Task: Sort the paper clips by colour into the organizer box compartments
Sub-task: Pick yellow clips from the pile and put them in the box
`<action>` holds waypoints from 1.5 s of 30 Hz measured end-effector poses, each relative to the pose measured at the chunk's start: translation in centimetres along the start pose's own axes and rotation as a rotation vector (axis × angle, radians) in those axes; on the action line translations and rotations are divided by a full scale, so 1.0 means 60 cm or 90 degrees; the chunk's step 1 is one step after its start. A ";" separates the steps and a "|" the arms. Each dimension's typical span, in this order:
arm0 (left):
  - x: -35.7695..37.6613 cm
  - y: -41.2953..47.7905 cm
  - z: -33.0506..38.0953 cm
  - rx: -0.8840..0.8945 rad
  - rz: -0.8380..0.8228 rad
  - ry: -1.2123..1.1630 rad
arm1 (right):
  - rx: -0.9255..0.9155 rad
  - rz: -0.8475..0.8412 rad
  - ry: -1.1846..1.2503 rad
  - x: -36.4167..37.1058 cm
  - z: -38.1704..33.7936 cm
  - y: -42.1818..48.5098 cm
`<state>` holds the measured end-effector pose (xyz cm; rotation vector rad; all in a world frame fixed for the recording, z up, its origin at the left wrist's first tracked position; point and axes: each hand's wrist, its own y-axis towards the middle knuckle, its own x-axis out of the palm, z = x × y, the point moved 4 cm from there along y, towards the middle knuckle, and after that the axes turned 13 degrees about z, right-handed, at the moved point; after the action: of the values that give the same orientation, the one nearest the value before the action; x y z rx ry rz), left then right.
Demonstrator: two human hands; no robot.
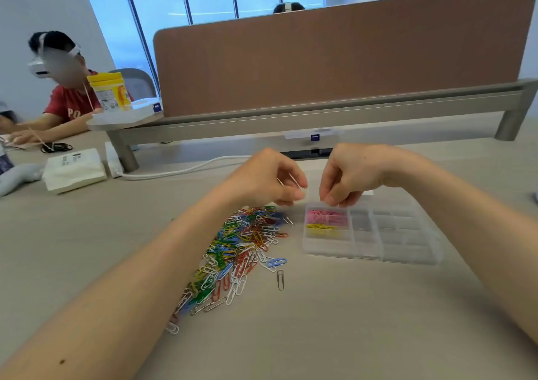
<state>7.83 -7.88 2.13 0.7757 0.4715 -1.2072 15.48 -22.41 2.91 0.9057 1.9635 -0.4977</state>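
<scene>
A long heap of mixed-colour paper clips (235, 251) lies on the table left of a clear plastic organizer box (407, 248). The box's far-left compartment holds pink clips (326, 216); the one in front of it holds yellow clips (320, 227). My left hand (270, 180) hovers above the heap's far end, its fingers curled and pinching white clips. My right hand (349, 175) hangs over the pink compartment with thumb and fingertips pinched together; what it holds is too small to tell.
A single silver clip (280, 279) lies apart near the heap. A brown desk divider (334, 59) stands behind. A white cable (180, 170), a tissue pack (74, 170) and a yellow-lidded jar (109, 91) sit at the left, where another person works.
</scene>
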 end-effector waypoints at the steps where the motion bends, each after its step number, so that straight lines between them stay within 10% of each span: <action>1: -0.019 -0.002 -0.010 -0.010 0.018 0.001 | -0.009 0.009 0.012 0.003 -0.006 0.003; 12: -0.132 -0.049 -0.173 -0.099 -0.002 0.321 | -0.164 0.053 -0.045 0.104 -0.122 0.064; 27: -0.102 -0.034 -0.202 -0.048 0.062 0.358 | -0.199 0.157 -0.112 0.154 -0.138 0.129; 45: -0.118 -0.035 -0.182 -0.056 0.138 0.256 | -0.174 0.025 -0.136 0.157 -0.121 0.124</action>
<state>4.46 4.56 -0.74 0.9719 0.7448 -0.8241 13.92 -9.12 -1.25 0.6873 1.7642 -0.2817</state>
